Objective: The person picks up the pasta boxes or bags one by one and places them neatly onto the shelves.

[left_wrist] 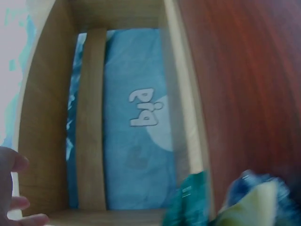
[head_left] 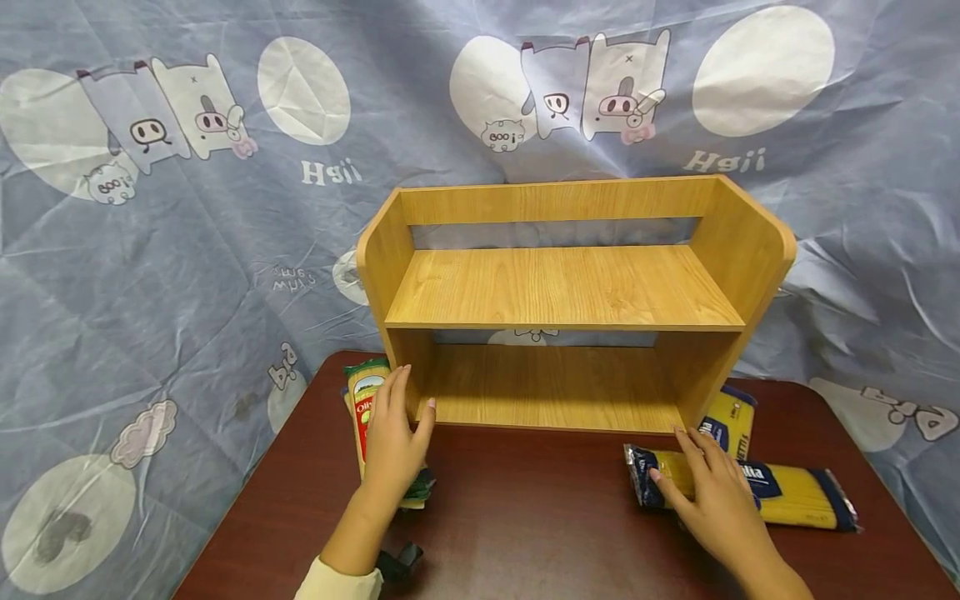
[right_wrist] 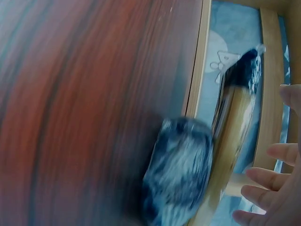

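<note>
A pale sleeve [head_left: 341, 582] led to the left hand [head_left: 393, 437], fingers extended like those of the right hand [head_left: 716, 500] (neither gripped anything), while green-ended pasta [head_left: 362, 408] and blue-ended pasta [head_left: 801, 496] lay on the table [head_left: 540, 517] near the wooden shelf [head_left: 555, 287], none on it yet.

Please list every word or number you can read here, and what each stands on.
"Hgii": blue cloth, twice.
"BOO i": same cloth, on cloud shapes.
"Pig", seemingly, upside down: same cloth.
"Oli": left packet, the rest behind the left hand.
"lla": front right packet, its start behind the right hand.
"ETTI": rear right packet, partly hidden.
Unreadable: smaller packet print, faint cloth lettering.
</note>
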`<state>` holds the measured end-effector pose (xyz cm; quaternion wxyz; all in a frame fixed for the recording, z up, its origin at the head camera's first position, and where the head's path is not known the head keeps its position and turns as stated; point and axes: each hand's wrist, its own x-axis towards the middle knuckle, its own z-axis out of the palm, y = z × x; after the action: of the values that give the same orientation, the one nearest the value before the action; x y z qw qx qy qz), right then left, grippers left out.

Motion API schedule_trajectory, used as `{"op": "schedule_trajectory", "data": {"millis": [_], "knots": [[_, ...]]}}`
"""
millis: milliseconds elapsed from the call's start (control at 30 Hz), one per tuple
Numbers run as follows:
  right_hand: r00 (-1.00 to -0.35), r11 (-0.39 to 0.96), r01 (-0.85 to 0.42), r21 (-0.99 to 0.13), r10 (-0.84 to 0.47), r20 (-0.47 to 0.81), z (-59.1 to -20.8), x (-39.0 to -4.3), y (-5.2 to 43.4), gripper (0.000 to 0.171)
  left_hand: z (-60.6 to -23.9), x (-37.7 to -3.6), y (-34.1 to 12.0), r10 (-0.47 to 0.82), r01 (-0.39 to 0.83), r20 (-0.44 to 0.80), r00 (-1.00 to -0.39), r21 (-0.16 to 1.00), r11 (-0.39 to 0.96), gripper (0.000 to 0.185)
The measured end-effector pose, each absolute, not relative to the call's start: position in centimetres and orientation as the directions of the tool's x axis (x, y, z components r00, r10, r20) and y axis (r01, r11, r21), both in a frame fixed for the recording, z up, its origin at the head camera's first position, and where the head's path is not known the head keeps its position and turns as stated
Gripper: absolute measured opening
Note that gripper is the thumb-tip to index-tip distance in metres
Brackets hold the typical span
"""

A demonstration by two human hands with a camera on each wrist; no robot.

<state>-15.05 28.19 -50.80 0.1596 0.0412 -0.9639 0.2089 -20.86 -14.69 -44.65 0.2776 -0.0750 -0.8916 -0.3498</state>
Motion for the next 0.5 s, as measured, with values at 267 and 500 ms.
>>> {"op": "schedule_trajectory", "data": {"millis": [267,500], "knots": [[-0.954,0.910,-0.106,-0.401,0.019,0.298,-51.0,-14.7,30.9,0.081,-42.2,-22.3,-16.1,-0.144,0.230,0.424,-0.894,0.710,0.666,0.070],[-0.971,0.912,-0.027,-0.408,0.074,0.229,-51.4,-15.0,34.0,0.082,-40.8,-24.0,-16.9,-0.208,0.159,0.348,-0.914,0.780,0.605,0.072]]}}
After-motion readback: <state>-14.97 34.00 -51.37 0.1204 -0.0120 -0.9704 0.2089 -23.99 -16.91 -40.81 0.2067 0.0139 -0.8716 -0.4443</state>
